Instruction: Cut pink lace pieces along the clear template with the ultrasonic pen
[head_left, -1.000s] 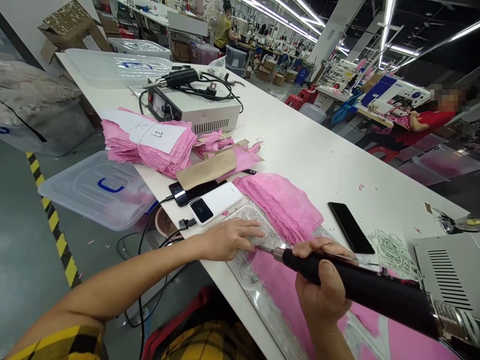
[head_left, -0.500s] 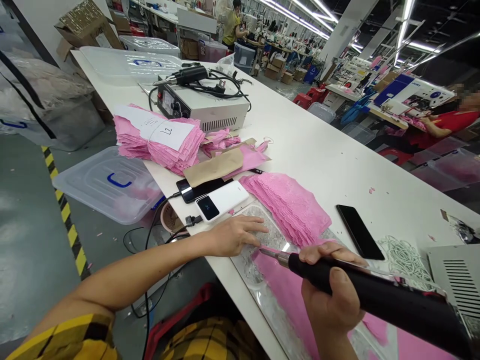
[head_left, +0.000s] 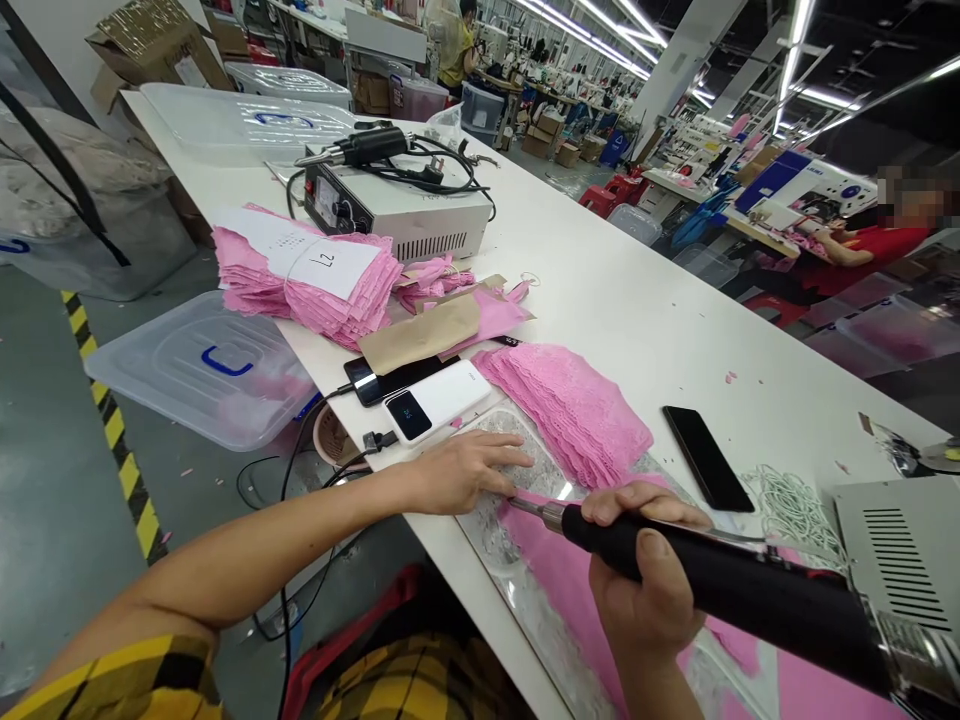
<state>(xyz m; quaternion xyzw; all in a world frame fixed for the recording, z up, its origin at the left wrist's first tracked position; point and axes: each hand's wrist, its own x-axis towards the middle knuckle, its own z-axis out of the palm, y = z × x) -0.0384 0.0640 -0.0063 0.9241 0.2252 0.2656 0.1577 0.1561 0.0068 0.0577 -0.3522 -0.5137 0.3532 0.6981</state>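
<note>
My right hand point(head_left: 651, 575) grips a thick black handheld power tool point(head_left: 720, 585), its metal tip pointing left. The tip meets or nearly meets the edge of a pink fabric piece point(head_left: 559, 560), close beside my left index finger. My left hand point(head_left: 461, 470) lies palm down, fingers stretched and spread, over a clear plastic template point(head_left: 517, 430) at the fabric's corner. Just beyond both hands is a stack of pink lace pieces point(head_left: 570, 410). My right palm and part of the fabric under the tool are hidden.
A white power bank point(head_left: 439, 398) with a cable sits left of my left hand. A black phone point(head_left: 707, 457), pale green cord point(head_left: 795, 510) and a vented box point(head_left: 896, 550) lie to the right. Farther back are a tied pink bundle point(head_left: 307, 275) and a control box point(head_left: 431, 215).
The view has shifted slightly. The tool's tip has come a little closer to my left fingertips. My left hand keeps its place on the template.
</note>
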